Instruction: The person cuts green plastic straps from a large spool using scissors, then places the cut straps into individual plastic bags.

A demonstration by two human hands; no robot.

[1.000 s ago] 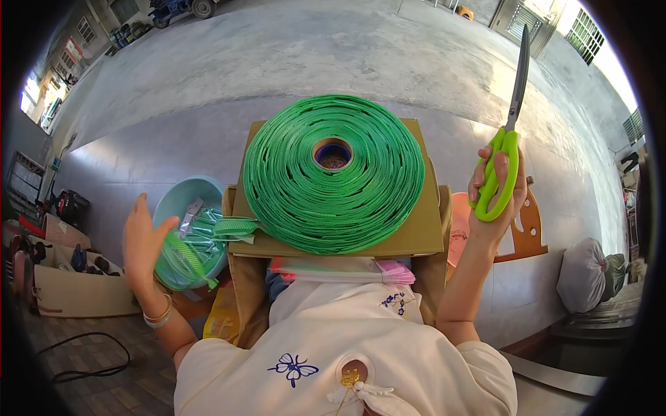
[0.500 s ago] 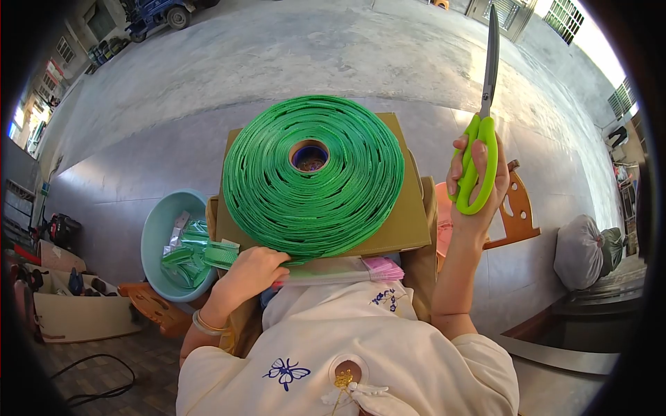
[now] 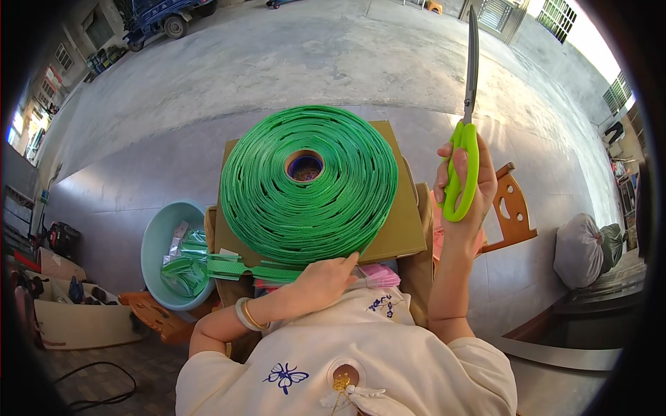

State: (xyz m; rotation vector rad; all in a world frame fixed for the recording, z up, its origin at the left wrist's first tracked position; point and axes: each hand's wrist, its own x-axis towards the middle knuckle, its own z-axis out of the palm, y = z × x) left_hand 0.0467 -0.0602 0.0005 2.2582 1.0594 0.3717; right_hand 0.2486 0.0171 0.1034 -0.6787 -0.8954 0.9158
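Observation:
A large roll of green plastic mesh strip (image 3: 263,201) lies flat on a cardboard box (image 3: 390,241) before me. At the roll's near edge, my left hand (image 3: 320,284) is closed with its fingertips on the strip; the exact grip is partly hidden. From there a loose length (image 3: 267,272) runs left to the blue basin (image 3: 154,243), where cut green pieces (image 3: 184,272) lie. My right hand (image 3: 480,191) is wrapped around the lime-green handles of a pair of scissors (image 3: 470,142). Their blades point up and look closed, well to the right of the roll.
Pink-edged plastic packaging (image 3: 381,275) lies between the box and my body. Wooden chair backs (image 3: 510,211) stand at both sides, with a pink basin (image 3: 438,236) at right. Farther right are stuffed sacks (image 3: 577,251). A blue vehicle (image 3: 156,17) is parked far left.
My left hand has slid right along the roll's near edge, and a longer stretch of strip shows behind it. The scissors in my right hand have shifted slightly left.

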